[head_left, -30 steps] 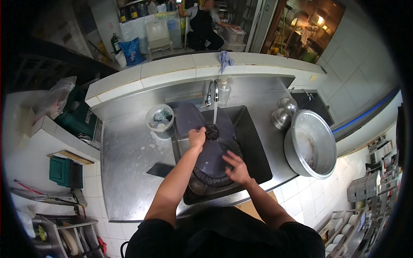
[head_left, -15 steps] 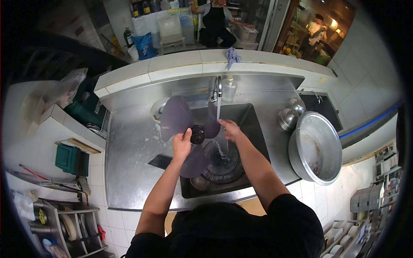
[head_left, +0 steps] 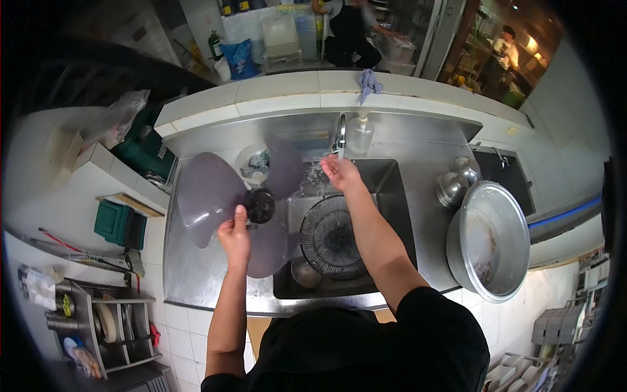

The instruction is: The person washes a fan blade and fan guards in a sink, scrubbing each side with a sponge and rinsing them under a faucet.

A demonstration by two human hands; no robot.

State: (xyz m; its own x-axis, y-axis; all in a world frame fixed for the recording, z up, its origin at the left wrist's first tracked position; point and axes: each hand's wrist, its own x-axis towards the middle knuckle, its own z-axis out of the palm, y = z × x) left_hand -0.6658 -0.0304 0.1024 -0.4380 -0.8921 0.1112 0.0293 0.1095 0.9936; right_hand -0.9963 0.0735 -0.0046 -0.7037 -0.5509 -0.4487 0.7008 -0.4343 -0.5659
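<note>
My left hand (head_left: 236, 240) grips a translucent purple-grey fan blade (head_left: 210, 189) near its black hub, holding it over the counter left of the sink. My right hand (head_left: 341, 175) is palm up with fingers apart under the running faucet (head_left: 341, 130); water splashes off it to the left. Inside the dark sink (head_left: 394, 196) lies a round black fan grille (head_left: 330, 238). Beside the grille, at the sink's front left, sits a metal bowl (head_left: 305, 273). The fan blade partly covers the sink's left edge.
A white tub (head_left: 251, 160) stands behind the fan blade, and a soap bottle (head_left: 360, 135) beside the faucet. On the right are metal bowls (head_left: 452, 189) and a large metal basin (head_left: 493, 242). A purple cloth (head_left: 369, 85) hangs on the tiled ledge. Two people are beyond it.
The fan blade has moved left in my left hand, away from the water. My right hand has moved up under the faucet and turned palm up. The view has shifted slightly.
</note>
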